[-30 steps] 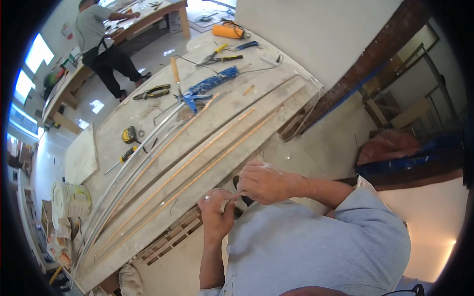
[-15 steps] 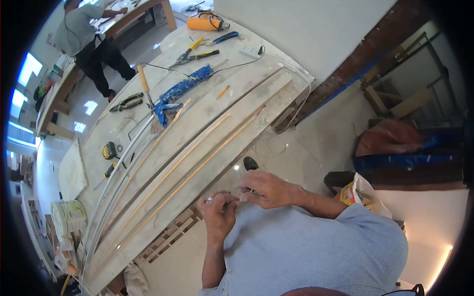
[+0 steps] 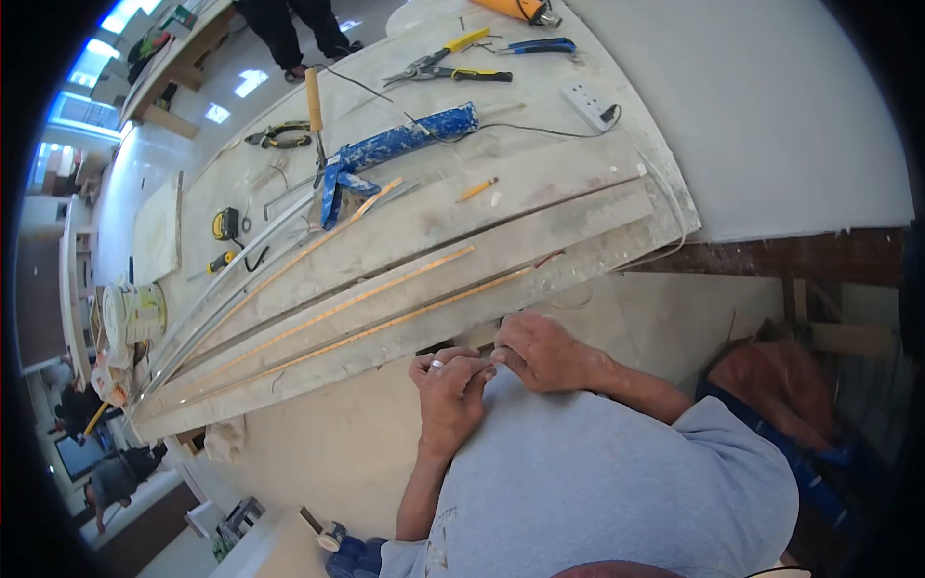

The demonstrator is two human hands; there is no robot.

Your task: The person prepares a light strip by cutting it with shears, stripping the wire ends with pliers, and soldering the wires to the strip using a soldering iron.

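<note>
My left hand (image 3: 450, 400), with a ring on one finger, is in front of my shirt, its thumb and fingers pinched together. My right hand (image 3: 541, 354) meets it fingertip to fingertip and is closed too. Whatever lies between the fingertips is too small to make out. Both hands are just off the near edge of the worktable (image 3: 540, 210). Closest to them on the table are two thin orange-yellow strips (image 3: 405, 276) running lengthwise.
On the table lie a blue caulking gun (image 3: 414, 133), a pencil (image 3: 477, 189), snips (image 3: 434, 67), pliers (image 3: 279, 135), a utility knife (image 3: 538, 45), a tape measure (image 3: 225, 223) and a power strip (image 3: 586, 104). A bucket (image 3: 146, 313) stands left. Another person's legs (image 3: 289, 29) show beyond.
My view has turned and come nearer the table, and the far person is now cut off at the legs. My hands stay pinched together, now closer to the table edge.
</note>
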